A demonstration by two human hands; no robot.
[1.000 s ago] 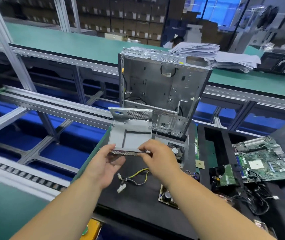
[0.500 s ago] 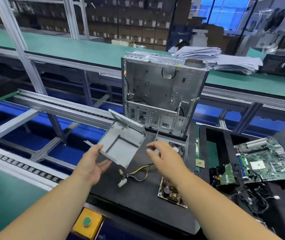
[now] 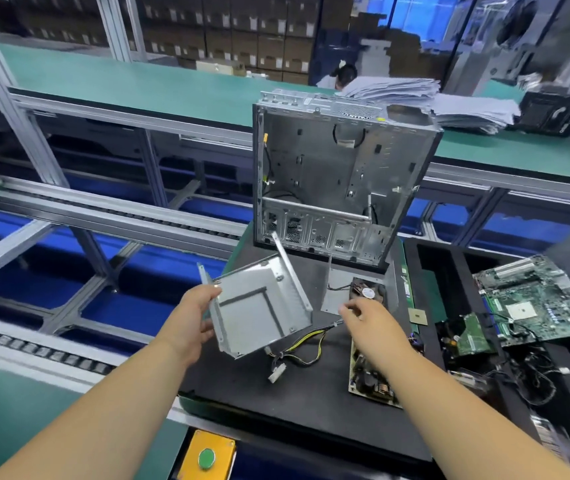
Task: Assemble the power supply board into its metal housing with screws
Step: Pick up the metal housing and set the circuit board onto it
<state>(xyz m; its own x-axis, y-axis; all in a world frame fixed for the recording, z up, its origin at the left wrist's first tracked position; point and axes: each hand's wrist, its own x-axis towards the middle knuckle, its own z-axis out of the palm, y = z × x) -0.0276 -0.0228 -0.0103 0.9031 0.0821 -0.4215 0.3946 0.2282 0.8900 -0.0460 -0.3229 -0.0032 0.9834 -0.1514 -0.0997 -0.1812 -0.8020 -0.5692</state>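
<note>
Housing first: the shallow grey sheet-metal housing (image 3: 261, 308), open face up and tilted, is off the mat in the left hand (image 3: 191, 315), whose thumb and fingers grip its left wall. The right hand (image 3: 368, 322) hovers beside it with relaxed, loosely bent fingers, holding nothing. The power supply board, a green circuit board crowded with dark components (image 3: 368, 375), lies on the black foam work mat (image 3: 276, 403) under the right forearm, right of the housing, its yellow-and-black cable bundle with white plug (image 3: 297, 351) trailing under the housing.

To do this well, I'd say set the tray flat before loading, feed the wires clear of the walls, and line the board up with the mounting holes before any screw goes in.

Inside the housing: bare floor with a dark strip outlining a square. Far behind, the tall open silver computer case (image 3: 339, 174) stands upright with only a few black cables inside. No screws can be made out.
</note>
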